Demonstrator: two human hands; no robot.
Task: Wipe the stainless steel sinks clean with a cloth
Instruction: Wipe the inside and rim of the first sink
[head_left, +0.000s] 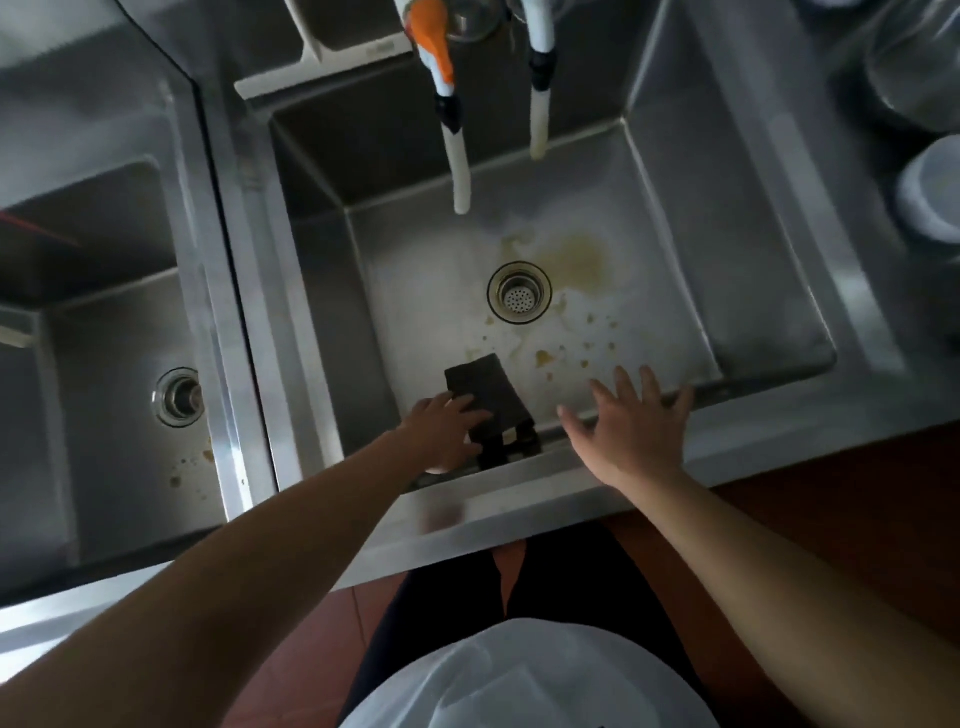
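Observation:
A dark folded cloth (485, 395) lies on the floor of the middle steel sink (670, 291), against its near wall. My left hand (447, 428) rests on the cloth's near left part with fingers laid over it. My right hand (636, 431) hovers over the sink's front rim, fingers spread, holding nothing. Brownish stains (576, 260) and small drops spread around the round drain (519, 293). A second steel sink (119, 332) lies to the left, with its own drain (178, 397) and a few brown specks near its front.
Two white hoses, one (460, 166) and another (539, 119), hang from taps above the middle sink, one with an orange fitting. A white tray edge (322, 57) sits behind. Glass and white containers (930, 192) stand on the right counter. Red floor tiles lie below.

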